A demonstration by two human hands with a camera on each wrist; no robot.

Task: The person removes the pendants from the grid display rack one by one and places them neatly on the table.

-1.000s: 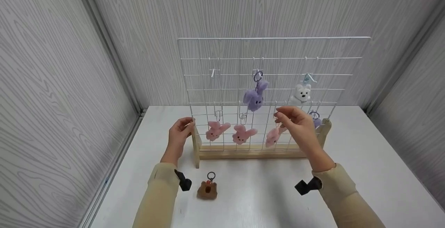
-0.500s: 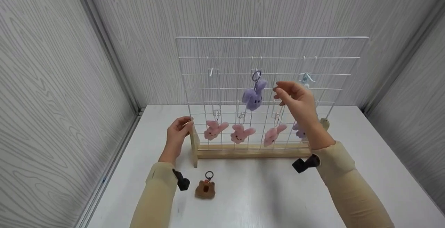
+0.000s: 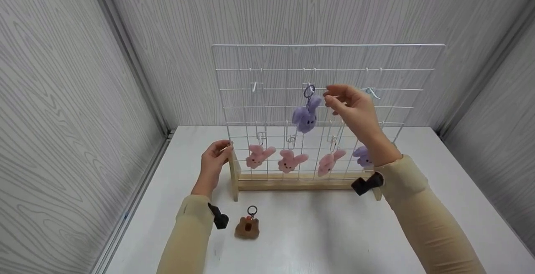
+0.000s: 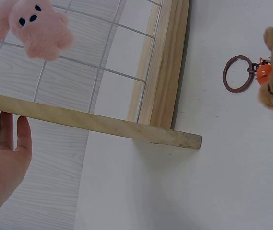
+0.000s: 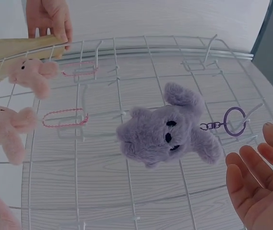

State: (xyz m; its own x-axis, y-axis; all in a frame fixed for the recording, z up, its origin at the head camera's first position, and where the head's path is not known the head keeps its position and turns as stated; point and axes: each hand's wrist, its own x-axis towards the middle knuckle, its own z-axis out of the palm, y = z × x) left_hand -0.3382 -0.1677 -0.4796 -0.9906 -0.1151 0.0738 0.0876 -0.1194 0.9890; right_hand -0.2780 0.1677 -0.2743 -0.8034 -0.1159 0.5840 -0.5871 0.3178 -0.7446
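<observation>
My left hand (image 3: pixel 214 159) grips the left wooden post (image 3: pixel 234 173) of a white wire-grid display rack (image 3: pixel 329 45). In the left wrist view, its fingertips lie along the post's outer side. A purple bunny plush keychain (image 3: pixel 306 120) hangs from an upper middle hook, its purple ring (image 5: pixel 234 121) looped over the prong. My right hand (image 3: pixel 351 107) is just to the right of that ring, fingers loosely bent and holding nothing. Lower on the grid hang several pink bunny keychains (image 3: pixel 292 161) and another purple bunny (image 3: pixel 363 156), partly covered by my right forearm.
On the table before the rack lies a brown bear keychain (image 3: pixel 247 228) with a dark ring. An upper left hook (image 3: pixel 254 87) carries nothing. The upper right hook (image 3: pixel 372 92) shows beside my right hand, which hides what hangs below. Panels enclose the table.
My right hand has risen from near the right pink bunny keychain to beside the purple bunny's ring, now covering the white bear. My left hand stays at the post.
</observation>
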